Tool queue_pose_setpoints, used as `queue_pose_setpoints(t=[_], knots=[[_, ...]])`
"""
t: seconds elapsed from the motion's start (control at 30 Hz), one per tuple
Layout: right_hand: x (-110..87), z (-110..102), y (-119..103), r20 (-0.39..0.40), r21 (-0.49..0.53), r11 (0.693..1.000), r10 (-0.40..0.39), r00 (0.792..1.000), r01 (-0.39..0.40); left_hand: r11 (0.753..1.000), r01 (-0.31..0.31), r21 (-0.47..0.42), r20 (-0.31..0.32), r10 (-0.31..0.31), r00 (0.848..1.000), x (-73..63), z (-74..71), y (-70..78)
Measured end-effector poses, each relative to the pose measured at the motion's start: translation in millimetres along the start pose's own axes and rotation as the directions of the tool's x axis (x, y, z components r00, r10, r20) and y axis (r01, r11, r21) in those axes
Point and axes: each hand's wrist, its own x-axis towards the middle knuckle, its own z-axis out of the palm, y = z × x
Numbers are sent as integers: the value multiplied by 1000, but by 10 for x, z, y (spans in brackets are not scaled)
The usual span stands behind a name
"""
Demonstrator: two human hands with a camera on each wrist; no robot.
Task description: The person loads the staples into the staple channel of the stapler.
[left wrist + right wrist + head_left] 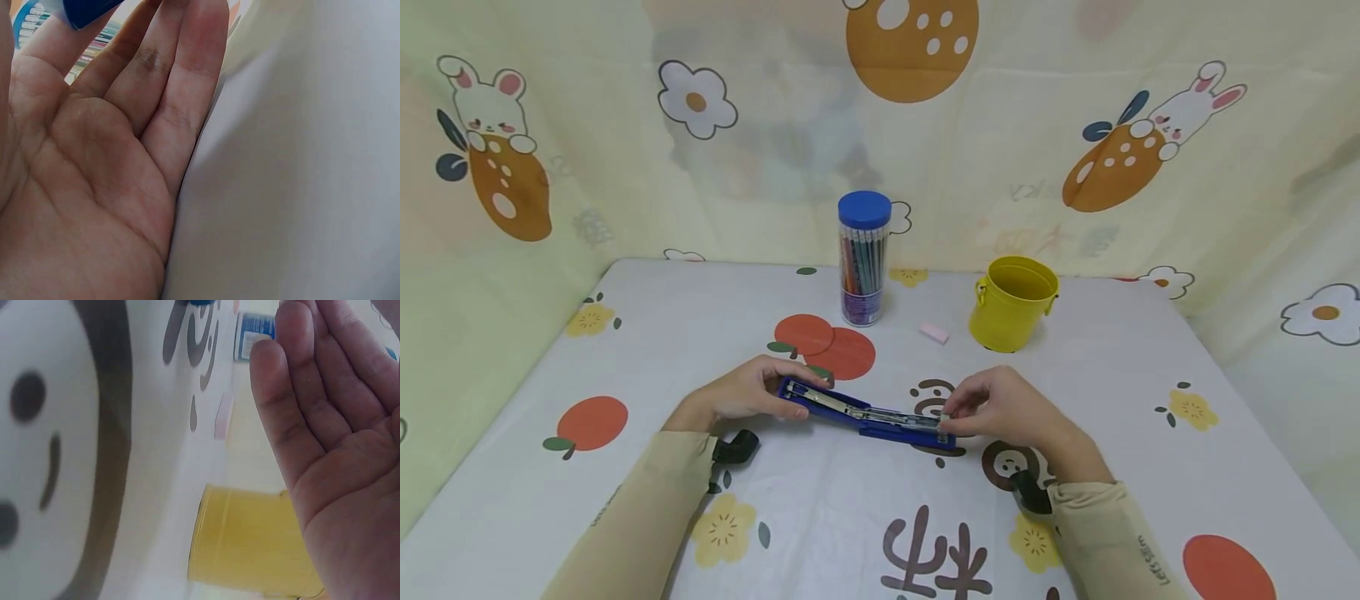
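Note:
A blue stapler (831,408) lies spread open at its hinge, its metal staple channel showing, above the middle of the table. My left hand (748,390) grips its left end between thumb and fingers. In the left wrist view a blue corner of the stapler (90,9) shows at the top, above the palm (94,162). At the stapler's right end, my right hand (1003,404) pinches with thumb and forefinger; a small pale bit shows there, too small to identify. The right wrist view shows the other fingers (294,419) loosely bent, while the pinch itself is out of frame.
Behind the stapler stands a clear tub of pencils (862,262) with a blue lid. A pink eraser (934,333) lies to its right, then a yellow bucket (1009,312). A printed cloth covers the table (820,533), and patterned curtains (760,192) hang at the back and sides.

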Motion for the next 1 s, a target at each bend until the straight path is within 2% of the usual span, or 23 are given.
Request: queue_pose_setpoints(t=[0.4, 0.77, 1.0], knots=[[38, 87, -57, 9, -52, 998, 31, 999, -31, 1000, 15, -24, -9, -15, 1000, -5, 6, 11], [58, 107, -78, 6, -67, 997, 28, 1000, -28, 1000, -8, 0, 0, 8, 1000, -9, -2, 10], [81, 122, -64, 12, -120, 990, -67, 998, 68, 1000, 4, -15, -2, -4, 1000, -10, 3, 23]])
